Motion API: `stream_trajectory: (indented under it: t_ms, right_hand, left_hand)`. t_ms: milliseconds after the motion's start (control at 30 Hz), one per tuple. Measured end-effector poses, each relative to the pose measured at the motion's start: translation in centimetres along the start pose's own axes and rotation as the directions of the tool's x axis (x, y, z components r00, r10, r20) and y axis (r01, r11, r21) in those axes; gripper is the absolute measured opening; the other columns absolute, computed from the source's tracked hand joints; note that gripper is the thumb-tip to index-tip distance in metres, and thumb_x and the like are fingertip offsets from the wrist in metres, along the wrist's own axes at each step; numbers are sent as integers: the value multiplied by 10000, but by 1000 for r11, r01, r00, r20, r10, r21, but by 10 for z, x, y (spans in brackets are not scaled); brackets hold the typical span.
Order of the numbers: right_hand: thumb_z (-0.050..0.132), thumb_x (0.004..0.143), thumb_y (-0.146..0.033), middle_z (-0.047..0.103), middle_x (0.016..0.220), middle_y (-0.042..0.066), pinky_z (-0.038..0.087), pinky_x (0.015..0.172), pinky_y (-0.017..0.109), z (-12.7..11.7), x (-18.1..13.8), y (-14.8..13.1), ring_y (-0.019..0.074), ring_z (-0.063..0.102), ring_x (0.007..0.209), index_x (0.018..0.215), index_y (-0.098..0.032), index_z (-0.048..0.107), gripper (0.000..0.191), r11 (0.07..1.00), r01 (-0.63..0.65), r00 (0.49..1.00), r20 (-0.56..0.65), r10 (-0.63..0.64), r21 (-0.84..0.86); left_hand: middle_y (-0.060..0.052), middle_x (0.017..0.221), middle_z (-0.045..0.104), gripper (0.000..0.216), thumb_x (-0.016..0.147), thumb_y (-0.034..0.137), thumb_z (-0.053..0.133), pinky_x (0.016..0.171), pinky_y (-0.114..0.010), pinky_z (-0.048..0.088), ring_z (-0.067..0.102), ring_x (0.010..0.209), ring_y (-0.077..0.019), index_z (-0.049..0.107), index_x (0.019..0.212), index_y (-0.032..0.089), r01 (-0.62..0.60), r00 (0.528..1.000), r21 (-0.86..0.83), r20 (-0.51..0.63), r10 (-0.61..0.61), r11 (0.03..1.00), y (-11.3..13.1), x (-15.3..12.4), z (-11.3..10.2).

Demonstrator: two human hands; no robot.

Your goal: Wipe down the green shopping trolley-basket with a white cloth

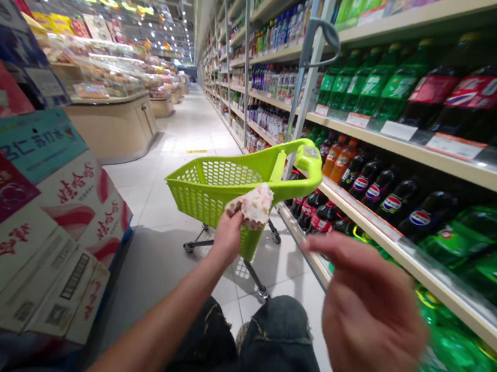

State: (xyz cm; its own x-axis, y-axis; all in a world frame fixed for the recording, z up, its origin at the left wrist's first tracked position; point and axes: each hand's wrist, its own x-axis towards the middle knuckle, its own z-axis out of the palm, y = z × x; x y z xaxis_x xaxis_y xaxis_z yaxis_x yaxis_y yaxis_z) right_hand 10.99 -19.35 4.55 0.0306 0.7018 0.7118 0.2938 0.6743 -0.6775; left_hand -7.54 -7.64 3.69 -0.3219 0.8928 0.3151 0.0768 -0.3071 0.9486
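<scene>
My left hand point(228, 232) is raised in front of me, its fingers closed round a pale, speckled crumpled cloth point(255, 204). Just beyond it stands a lime-green shopping cart point(212, 187) with an empty basket and a curved handle. My right hand point(368, 321) hangs close to the camera at the lower right, blurred, with the fingers pointing left and nothing seen in it. My knee in dark jeans point(275, 334) shows at the bottom.
Shelves of soda bottles point(380, 184) run along the right. Stacked printed cartons point(38, 233) stand at the left. A tiled aisle point(192, 125) leads away between the shelving and rounded display counters point(111, 121).
</scene>
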Motion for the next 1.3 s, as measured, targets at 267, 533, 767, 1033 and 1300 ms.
stream_trajectory:
  t_ms: [267,533,767,1033,1300]
  right_hand:
    - [480,811,-364,468,1275,110,410,947,387,88,55,49,221,479,1134,1346,-177,234,618,983,-115,993,-9,118,143]
    - [420,801,-203,572,1162,64,396,955,382,55,99,76,197,517,1086,1134,-205,541,353,991,43,982,-175,-65,-127]
    - [460,769,-220,643,1019,50,495,777,309,35,132,71,185,605,908,1012,-181,598,281,999,-41,998,47,42,-12]
    - [485,715,-173,623,945,79,457,847,368,59,109,65,212,578,911,881,-177,602,203,983,-7,997,-77,-8,-184]
    - [521,775,-259,457,1297,68,395,970,387,75,67,73,211,450,1170,1287,-221,379,533,988,-89,984,165,68,123]
  left_hand:
    - [-82,1057,629,362,775,330,412,880,-306,448,586,969,-180,534,1062,146,343,939,-574,221,-262,744,40,-49,61]
    - [-92,1112,588,384,604,286,675,871,-325,420,543,1022,-210,598,960,167,453,873,-332,352,-338,827,35,-9,34]
    - [-64,1005,611,397,585,292,693,728,-282,453,575,877,-172,575,944,172,259,923,-298,357,-144,919,56,24,30]
    - [6,719,593,78,642,184,604,685,-230,442,545,698,-110,592,719,173,-62,988,-202,128,89,977,38,-15,43]
    - [-6,774,600,200,642,257,604,665,-231,459,574,690,-106,561,815,166,312,926,-493,349,-144,812,36,-12,35]
